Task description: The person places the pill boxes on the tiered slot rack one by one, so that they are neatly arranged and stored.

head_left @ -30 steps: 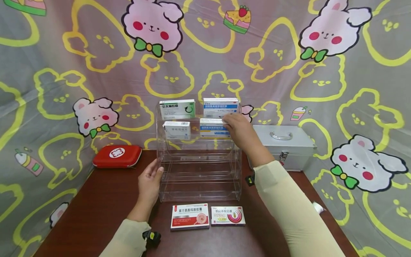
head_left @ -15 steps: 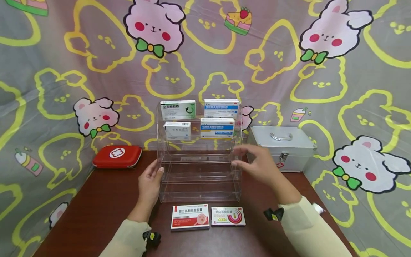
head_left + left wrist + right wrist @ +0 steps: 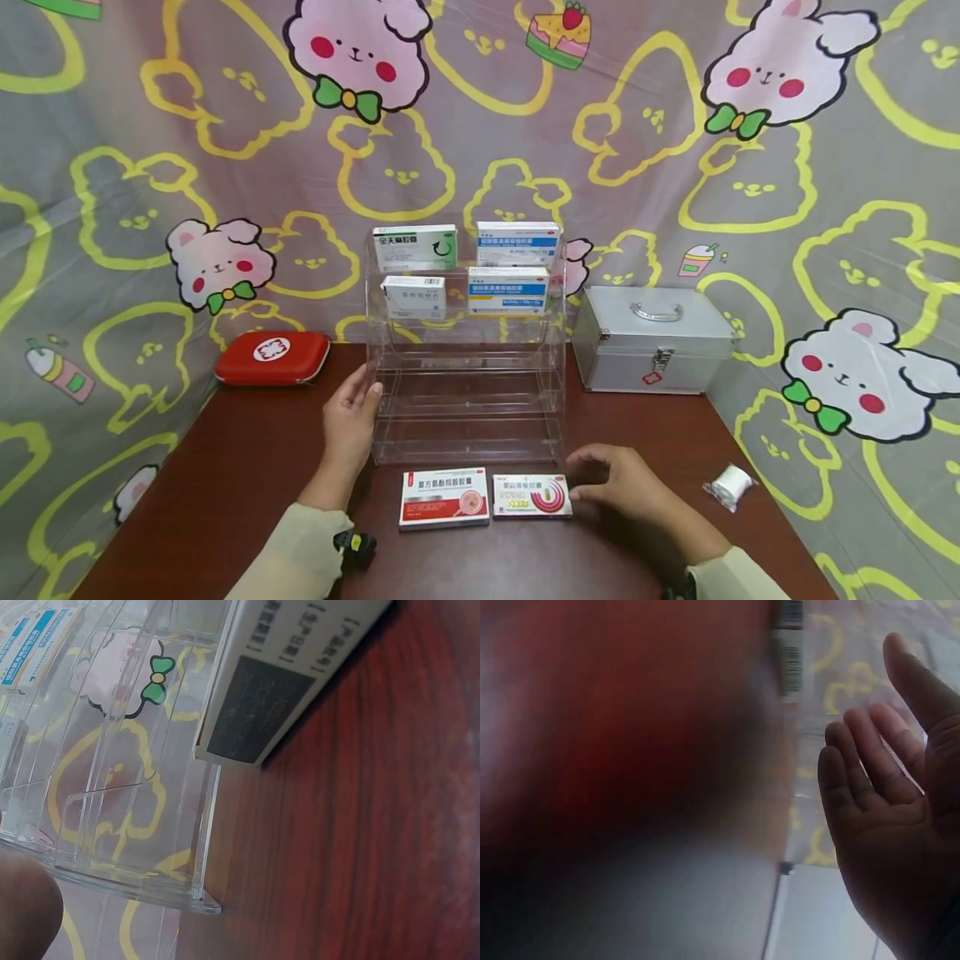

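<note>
My left hand [image 3: 349,421] holds the left side of a clear tiered display rack [image 3: 465,454], thumb at its front edge. In the left wrist view, only part of a thumb shows beside the rack [image 3: 142,889]. My right hand [image 3: 626,487] is at the right end of a white-and-pink medicine box [image 3: 528,497], with thumb and fingers apart. In the right wrist view that hand [image 3: 885,817] has nothing in its palm. Left of that box lies a red-and-white medicine box [image 3: 444,498]. The rack's upper tiers bear a green-and-white box [image 3: 415,249], a white box [image 3: 413,298] and two blue-and-white boxes [image 3: 507,292].
A red zipped case [image 3: 273,358] sits at the back left of the brown table [image 3: 225,483]. Behind and right of the rack stands a silver metal case [image 3: 656,342]. A small white wrapped roll [image 3: 730,487] lies near the right edge. Patterned cloth hangs behind.
My right hand has let go of the lower blue-and-white box on the second tier and come down to the white-and-pink box on the table. The left hand stays at the rack.
</note>
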A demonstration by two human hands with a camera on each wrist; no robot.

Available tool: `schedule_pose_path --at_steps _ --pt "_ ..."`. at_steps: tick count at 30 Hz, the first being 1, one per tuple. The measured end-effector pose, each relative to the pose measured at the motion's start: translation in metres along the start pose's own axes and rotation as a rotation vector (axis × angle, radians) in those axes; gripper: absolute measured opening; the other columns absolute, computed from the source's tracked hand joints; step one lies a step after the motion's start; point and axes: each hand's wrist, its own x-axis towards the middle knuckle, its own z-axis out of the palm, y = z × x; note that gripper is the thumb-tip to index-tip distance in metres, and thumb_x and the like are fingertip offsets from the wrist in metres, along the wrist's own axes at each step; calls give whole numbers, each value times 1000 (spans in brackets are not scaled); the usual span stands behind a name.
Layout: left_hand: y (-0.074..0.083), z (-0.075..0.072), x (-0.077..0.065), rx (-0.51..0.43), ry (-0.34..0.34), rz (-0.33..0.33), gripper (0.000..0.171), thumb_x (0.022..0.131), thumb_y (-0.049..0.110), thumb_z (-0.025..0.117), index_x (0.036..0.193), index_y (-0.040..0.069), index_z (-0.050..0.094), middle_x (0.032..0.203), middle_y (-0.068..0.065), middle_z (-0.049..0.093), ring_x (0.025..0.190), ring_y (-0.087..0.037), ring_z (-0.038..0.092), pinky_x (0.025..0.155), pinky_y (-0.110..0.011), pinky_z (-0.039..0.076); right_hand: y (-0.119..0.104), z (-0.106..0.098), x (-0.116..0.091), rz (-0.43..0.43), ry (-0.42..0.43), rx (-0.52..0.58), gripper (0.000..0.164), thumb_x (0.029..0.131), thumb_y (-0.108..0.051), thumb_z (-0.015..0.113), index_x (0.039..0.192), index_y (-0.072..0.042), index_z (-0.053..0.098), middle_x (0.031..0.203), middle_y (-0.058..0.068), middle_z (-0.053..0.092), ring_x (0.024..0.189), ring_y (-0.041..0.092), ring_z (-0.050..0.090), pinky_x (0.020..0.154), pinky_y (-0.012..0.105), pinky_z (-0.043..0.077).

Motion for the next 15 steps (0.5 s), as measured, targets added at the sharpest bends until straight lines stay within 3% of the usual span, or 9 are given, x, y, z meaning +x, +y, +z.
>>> schedule_pose_path --at_steps 9,15 --pt "3 0 0 -23 -3 2 46 98 2 65 143 0 57 149 -19 55 142 -27 49 99 -11 48 6 7 3 -66 -60 -130 57 71 -43 91 118 -16 73 110 -5 75 100 13 71 87 28 58" --pt "1 0 0 -40 -9 15 46 96 -1 66 142 -2 57 147 -21 56 133 -16 57 96 -12 51 7 12 3 -79 -77 -181 60 69 -42 93 119 -17 73 108 -7 75 99 11 70 86 28 58"
